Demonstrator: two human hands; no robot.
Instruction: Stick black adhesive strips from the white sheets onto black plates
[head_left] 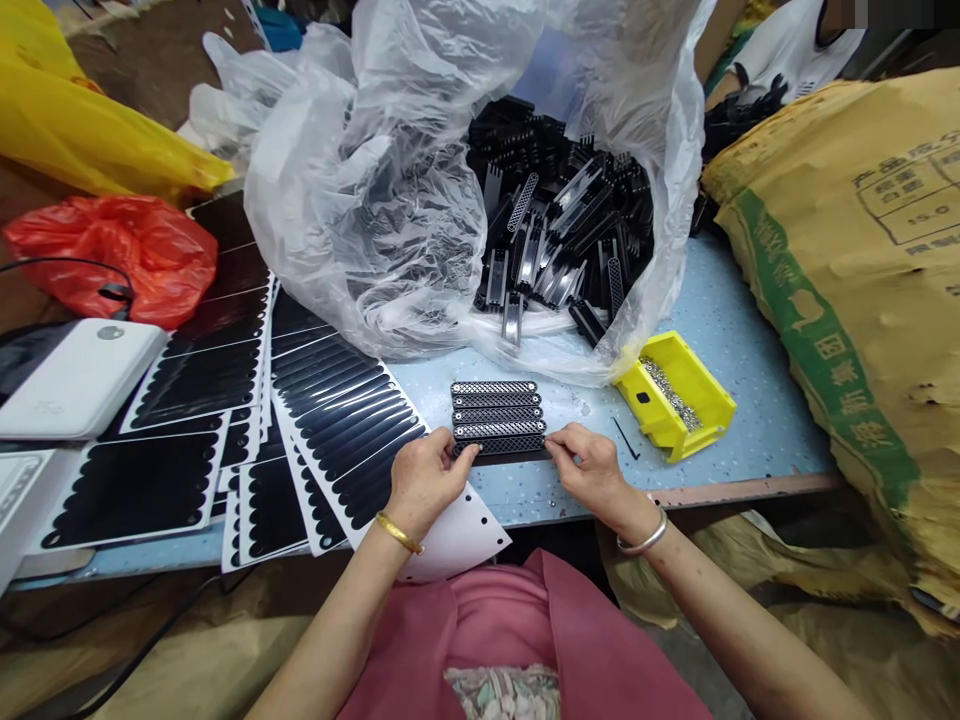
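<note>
Several black perforated strips [495, 402] lie side by side in a row on the pale blue table [735, 350]. The nearest strip [501, 446] is pinched at its two ends by both hands. My left hand [424, 478], with a gold bangle, grips the left end with curled fingers. My right hand [592, 468], with a silver bangle, grips the right end. Just left of my left hand lie sheets of black oblong stickers [345, 425] on white backing.
A big clear plastic bag [390, 180] full of black plastic parts [562, 220] stands behind the strips. A yellow bin [675, 392] of small metal pieces sits right. A brown printed sack [862, 280] fills the right side. Red bag [112, 255], yellow bag, white device [75, 378] at left.
</note>
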